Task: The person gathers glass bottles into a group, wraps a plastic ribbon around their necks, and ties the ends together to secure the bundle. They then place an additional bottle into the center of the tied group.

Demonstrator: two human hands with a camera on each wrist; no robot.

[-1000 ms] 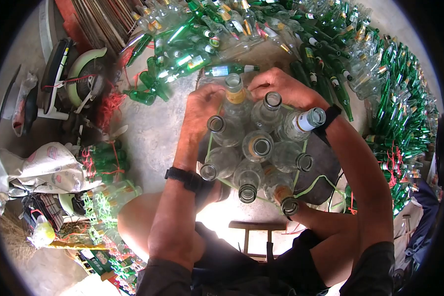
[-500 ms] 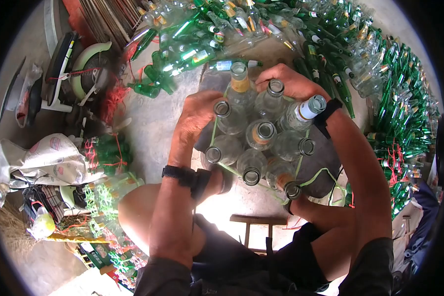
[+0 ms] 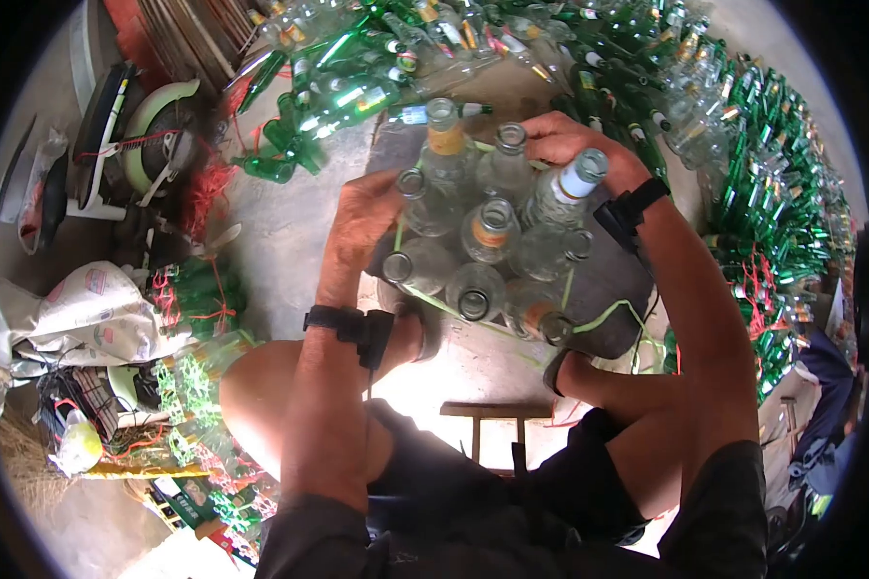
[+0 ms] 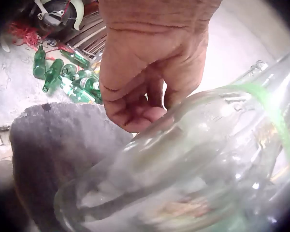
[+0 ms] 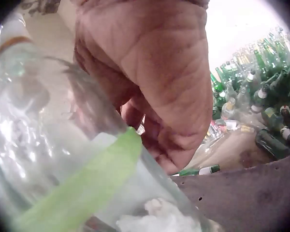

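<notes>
Several clear glass bottles (image 3: 490,232) stand upright in a tight bundle, with a light green strap (image 3: 567,289) running round them. At the bundle's far left side my left hand (image 3: 367,207) has its fingers curled in at the strap, beside a clear bottle (image 4: 169,159). In the left wrist view its fingertips are partly hidden behind the glass. My right hand (image 3: 570,143) pinches the strap (image 5: 87,183) at the far right side, with its curled fingers (image 5: 169,154) close against a bottle. A white-necked bottle (image 3: 570,188) stands nearest the right wrist.
A dark slab (image 3: 613,275) lies under the bundle, with a loose strap end (image 3: 613,314) trailing right. Piles of green and clear bottles (image 3: 772,212) curve round the back and right. A wooden stool (image 3: 497,410) stands between the legs. Tied bottles (image 3: 198,299) and a white sack (image 3: 87,314) sit left.
My hands have moved apart from the far labelled bottle, the left one down along the bundle's left side, the right one slightly to the right. The bundle appears higher in the head view.
</notes>
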